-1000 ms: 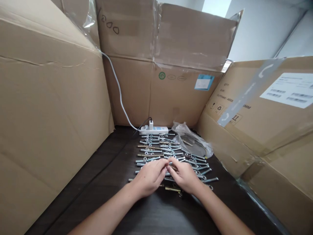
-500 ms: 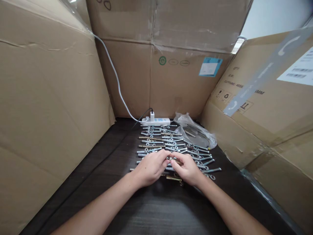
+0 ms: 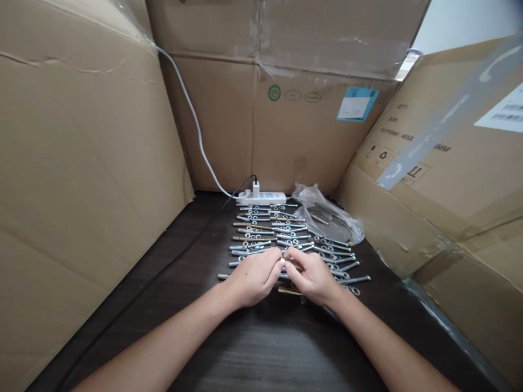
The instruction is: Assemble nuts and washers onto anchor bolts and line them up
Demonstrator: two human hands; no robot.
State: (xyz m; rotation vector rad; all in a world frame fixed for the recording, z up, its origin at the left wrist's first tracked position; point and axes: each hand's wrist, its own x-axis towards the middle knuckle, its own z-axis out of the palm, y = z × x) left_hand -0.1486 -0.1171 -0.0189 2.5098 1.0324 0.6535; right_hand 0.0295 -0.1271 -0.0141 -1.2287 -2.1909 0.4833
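Observation:
My left hand (image 3: 257, 276) and my right hand (image 3: 312, 276) meet over the front rows of hardware, thumbs and forefingers pinched together. Between their fingertips is a small shiny metal part (image 3: 283, 262), mostly covered, so its exact kind cannot be told. A gold-toned bit of metal shows beneath my right forefinger; whether it is held or lying there is unclear. Around and beyond the hands lie several rows of silver expansion bolts (image 3: 354, 280) with loose washers (image 3: 355, 291) and nuts beside them. One gold-coloured bolt (image 3: 289, 291) lies just below the hands, partly hidden.
A white power strip (image 3: 261, 197) with a plugged-in adapter (image 3: 256, 189) sits behind the rows. Right of it rests a clear plastic bag (image 3: 327, 212). A black cable (image 3: 163, 269) crosses the dark table (image 3: 261, 354) on the left. Large cardboard boxes (image 3: 90, 163) wall in three sides.
The view has shifted slightly, with the rows a little higher in the picture. My fingers have shifted slightly around the small metal part and both hands stay together.

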